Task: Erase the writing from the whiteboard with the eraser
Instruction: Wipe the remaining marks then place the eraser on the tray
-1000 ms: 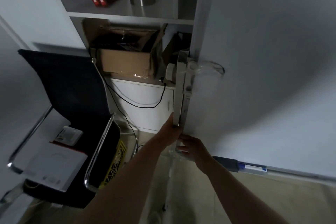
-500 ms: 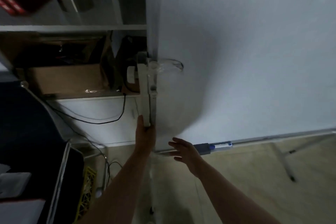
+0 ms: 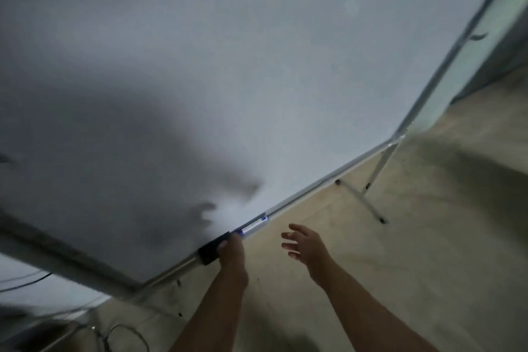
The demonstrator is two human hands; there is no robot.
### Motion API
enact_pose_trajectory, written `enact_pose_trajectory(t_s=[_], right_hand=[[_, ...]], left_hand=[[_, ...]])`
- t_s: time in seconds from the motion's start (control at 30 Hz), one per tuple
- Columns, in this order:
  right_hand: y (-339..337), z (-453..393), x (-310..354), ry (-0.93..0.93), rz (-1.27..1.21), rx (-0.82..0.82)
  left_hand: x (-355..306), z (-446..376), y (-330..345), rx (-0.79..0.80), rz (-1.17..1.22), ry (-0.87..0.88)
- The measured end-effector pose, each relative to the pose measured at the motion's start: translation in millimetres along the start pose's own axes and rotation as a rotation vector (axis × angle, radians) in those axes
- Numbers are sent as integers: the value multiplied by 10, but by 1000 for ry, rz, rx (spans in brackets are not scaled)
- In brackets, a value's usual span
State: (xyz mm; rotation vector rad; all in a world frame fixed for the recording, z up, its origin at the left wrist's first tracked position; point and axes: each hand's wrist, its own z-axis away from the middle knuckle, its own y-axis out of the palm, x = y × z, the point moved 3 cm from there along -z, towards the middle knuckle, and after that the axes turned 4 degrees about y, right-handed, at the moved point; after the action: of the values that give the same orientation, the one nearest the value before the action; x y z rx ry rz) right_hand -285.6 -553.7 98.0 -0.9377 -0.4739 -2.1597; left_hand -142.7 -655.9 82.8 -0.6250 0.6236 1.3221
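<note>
While the view is blurred, the scene is being recorded as follows.
Whiteboard [image 3: 257, 66]: is being shown tilted, filling most of the view; no writing can be made out through the blur.
Eraser [image 3: 211, 250]: dark block, is being supported on the tray rail [image 3: 314, 183] at the board's lower edge, just beside a blue-capped marker [image 3: 254, 226].
Left hand [image 3: 232, 248]: fingers are being curled round the eraser's right end.
Right hand [image 3: 304, 243]: is being held apart from the board, fingers spread wide, nothing held.
Floor [image 3: 428, 237]: is being crossed by the stand leg [image 3: 363, 200].
</note>
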Motion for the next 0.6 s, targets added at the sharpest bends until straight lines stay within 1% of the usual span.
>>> enact_pose_trajectory(t_s=[0.1,0.2,0.33,0.43,0.5,0.6], right_hand=[[-813,-27,127,-14,-42,-77],[-1499,-47,197,-20,-77,-131],[-1995,-59,231,-20,-108,-182],[-2261,-89,257,-22,-126,-203],[-2366,-116,284,-23,-132,-213],[-2488,-184,372,-24,-102,-216]], left_hand=[[57,263,784,87,-28,28],[196,437,1402,97,-35,29],[186,757,1883,142,-32,22],[226,762,2229,166,-62,17],[214,791,2407,180,-42,11],[206,780,2649,181,14,-50]])
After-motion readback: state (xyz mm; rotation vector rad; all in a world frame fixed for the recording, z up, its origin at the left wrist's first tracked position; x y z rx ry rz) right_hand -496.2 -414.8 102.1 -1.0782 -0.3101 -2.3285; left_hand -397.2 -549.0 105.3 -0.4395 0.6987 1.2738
